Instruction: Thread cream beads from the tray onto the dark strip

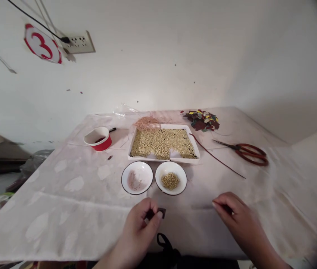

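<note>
My left hand [139, 225] pinches a small dark brown square piece [162, 212] between thumb and forefinger, just above the cloth near the front edge. To the right, my right hand [239, 220] has thumb and forefinger pressed together; whatever may be between the tips is too small to make out. Ahead of my left hand stands a white bowl [147, 173] with a pinkish residue inside. Beside it, a second white bowl [181, 172] holds small tan beads [170, 181]. Behind both lies a white tray [198, 154] full of pale beads [161, 141] with dark specks.
A red and white paper cup [102, 145] stands left, with a black pen [112, 129] behind it. Thin pinkish strands [147, 123] and a pile of coloured scraps [203, 121] lie at the back. Right are a dark red strip [217, 158] and scissors [250, 154].
</note>
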Action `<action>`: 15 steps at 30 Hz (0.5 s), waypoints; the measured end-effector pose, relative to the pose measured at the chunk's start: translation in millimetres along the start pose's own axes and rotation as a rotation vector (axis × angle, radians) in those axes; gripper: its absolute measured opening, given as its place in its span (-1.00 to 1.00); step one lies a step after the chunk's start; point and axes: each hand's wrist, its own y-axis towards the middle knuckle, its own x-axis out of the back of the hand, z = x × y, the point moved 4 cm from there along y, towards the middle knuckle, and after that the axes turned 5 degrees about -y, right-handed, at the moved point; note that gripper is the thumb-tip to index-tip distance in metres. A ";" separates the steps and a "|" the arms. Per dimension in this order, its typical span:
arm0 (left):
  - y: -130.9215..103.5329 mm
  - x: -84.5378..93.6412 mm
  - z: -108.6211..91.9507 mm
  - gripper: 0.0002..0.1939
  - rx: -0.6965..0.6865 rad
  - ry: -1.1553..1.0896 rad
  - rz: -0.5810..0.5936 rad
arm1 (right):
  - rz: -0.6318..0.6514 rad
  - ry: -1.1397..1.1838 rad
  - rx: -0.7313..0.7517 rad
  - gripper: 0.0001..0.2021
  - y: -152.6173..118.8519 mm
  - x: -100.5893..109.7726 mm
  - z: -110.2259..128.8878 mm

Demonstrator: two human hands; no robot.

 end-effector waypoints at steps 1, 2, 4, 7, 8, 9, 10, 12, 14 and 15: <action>5.8 -5.5 -1.9 -0.82 0.003 -0.018 0.023 | -0.015 0.035 0.053 -0.81 3.4 2.0 14.5; 11.8 -10.6 -4.5 -0.82 -0.001 -0.051 0.038 | -0.028 0.073 0.118 -0.82 6.6 3.8 29.9; 23.3 -20.1 -11.7 -0.80 -0.024 -0.142 0.086 | -0.031 0.138 0.237 -0.86 12.7 5.2 59.2; 38.3 -27.6 -22.3 -0.78 -0.051 -0.234 0.141 | 0.033 0.164 0.419 -0.94 21.9 -1.8 92.6; 42.6 -27.7 -23.9 -0.77 -0.045 -0.267 0.144 | 0.061 0.152 0.470 -0.94 25.5 -6.3 99.5; 46.5 -27.0 -23.9 -0.76 -0.030 -0.307 0.143 | 0.080 0.134 0.513 -0.93 29.4 -11.2 104.3; 50.1 -25.6 -22.2 -0.74 -0.007 -0.353 0.143 | 0.094 0.113 0.547 -0.93 33.7 -16.3 107.3; 55.9 -22.2 -15.0 -0.69 0.036 -0.441 0.157 | 0.093 0.070 0.605 -0.89 42.3 -25.7 110.1; 59.8 -18.2 -5.5 -0.66 0.049 -0.505 0.175 | 0.078 0.034 0.638 -0.84 49.9 -33.9 110.6; 61.1 -16.2 -0.6 -0.65 0.048 -0.524 0.179 | 0.075 0.021 0.643 -0.83 53.0 -37.8 110.5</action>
